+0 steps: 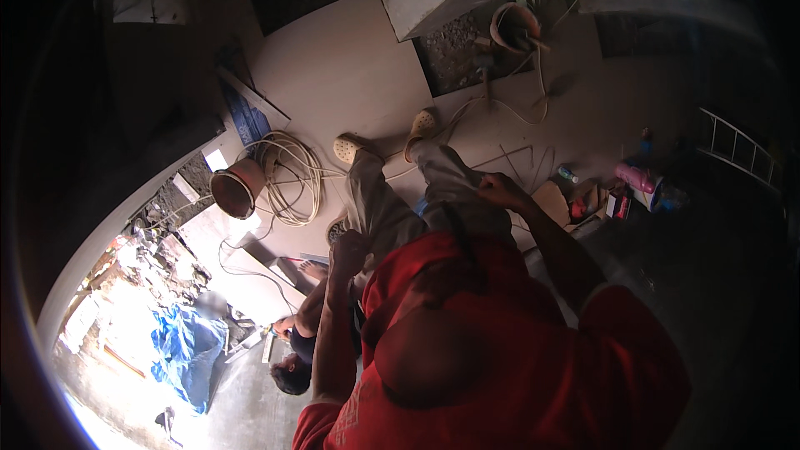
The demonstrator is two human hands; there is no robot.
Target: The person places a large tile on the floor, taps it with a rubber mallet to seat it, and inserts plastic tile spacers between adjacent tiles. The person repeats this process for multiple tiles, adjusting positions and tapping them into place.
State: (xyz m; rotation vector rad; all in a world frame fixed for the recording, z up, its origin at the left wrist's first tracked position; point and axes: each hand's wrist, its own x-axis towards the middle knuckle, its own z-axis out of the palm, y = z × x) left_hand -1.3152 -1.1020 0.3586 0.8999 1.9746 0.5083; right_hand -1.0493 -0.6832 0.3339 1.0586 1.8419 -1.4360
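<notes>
My left hand (347, 253) is curled closed beside my left thigh. Next to its fingers shows a dark, rounded, patterned object (336, 230); whether the hand grips it I cannot tell. In front of my right thigh is my right hand (502, 192), fingers bent in and closed; anything inside them is hidden in the dim light. Below both hands are my grey trousers (385, 200) and perforated pale clogs (347, 148), standing on large smooth floor tiles (333, 58).
A coiled pale hose (292, 187) lies by a bucket (236, 189) on the left. Another person (304, 342) is low on the floor at lower left, near a blue tarp (187, 350). Ahead are a second bucket (515, 27) and rubble; bottles (635, 177) and a ladder (737, 146) are right.
</notes>
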